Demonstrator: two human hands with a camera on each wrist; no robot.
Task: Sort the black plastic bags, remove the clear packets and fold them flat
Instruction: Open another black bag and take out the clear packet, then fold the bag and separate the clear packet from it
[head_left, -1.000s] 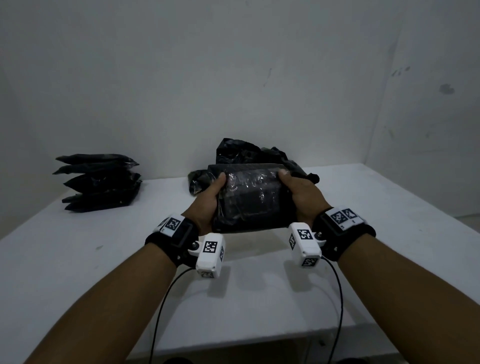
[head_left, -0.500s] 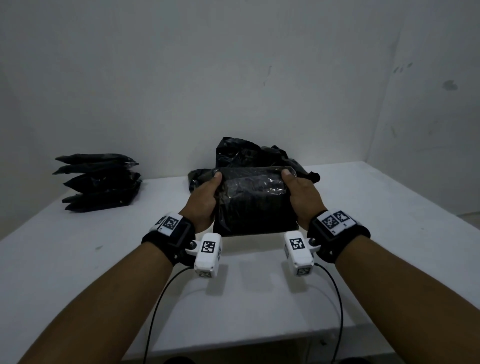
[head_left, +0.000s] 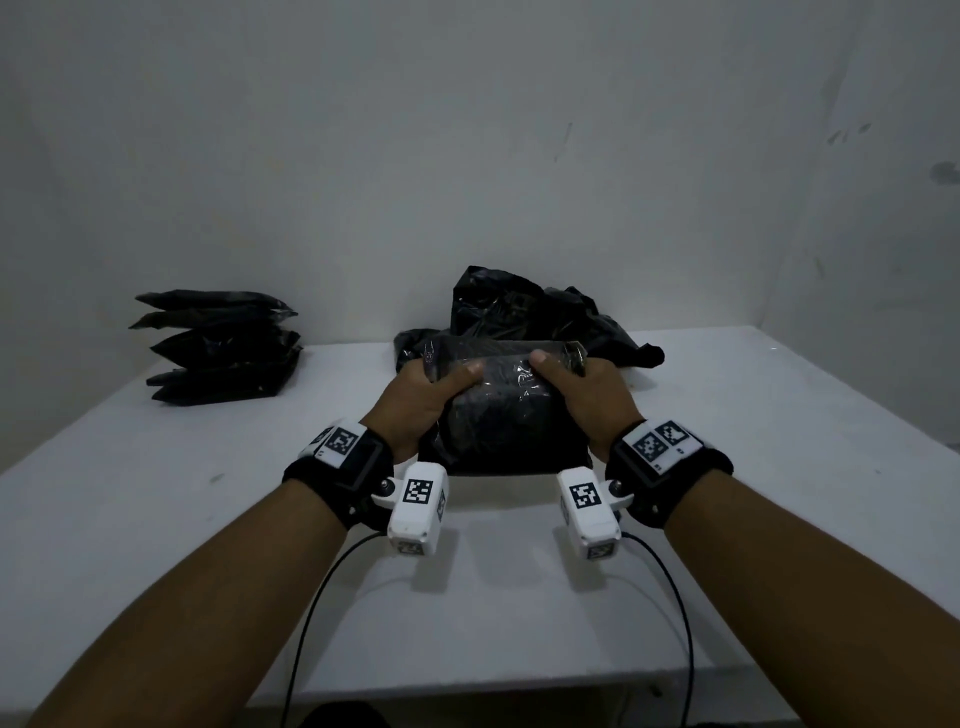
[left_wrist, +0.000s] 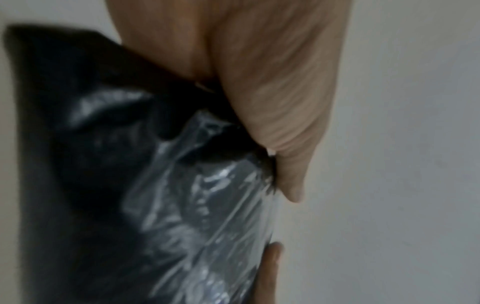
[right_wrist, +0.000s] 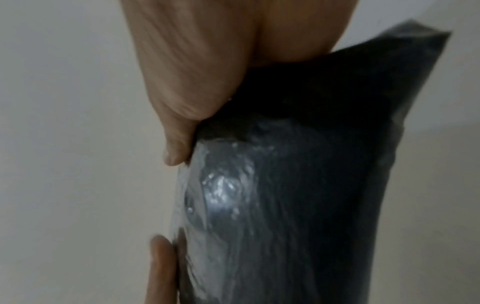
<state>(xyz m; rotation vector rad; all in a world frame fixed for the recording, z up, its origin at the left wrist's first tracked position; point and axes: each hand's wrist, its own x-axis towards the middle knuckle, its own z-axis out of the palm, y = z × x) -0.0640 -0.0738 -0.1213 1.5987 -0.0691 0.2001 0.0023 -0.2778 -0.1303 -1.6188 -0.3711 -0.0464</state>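
Observation:
A clear packet (head_left: 506, 415) filled with black plastic bags stands tilted over the middle of the white table (head_left: 779, 441). My left hand (head_left: 426, 395) grips its upper left side, thumb on the front. My right hand (head_left: 576, 392) grips its upper right side the same way. In the left wrist view the shiny clear packet (left_wrist: 197, 205) is pressed between thumb and fingers. The right wrist view shows the same packet (right_wrist: 259, 205) pinched at its top edge. Behind it lies a crumpled pile of loose black bags (head_left: 524, 317).
A stack of several flat black packets (head_left: 218, 345) sits at the far left of the table. White walls close the back and the right side. Two cables (head_left: 311, 623) hang from my wrist cameras over the near table edge.
The packet has come down toward the table and a little nearer. Both thumbs have slid inward along its top front.

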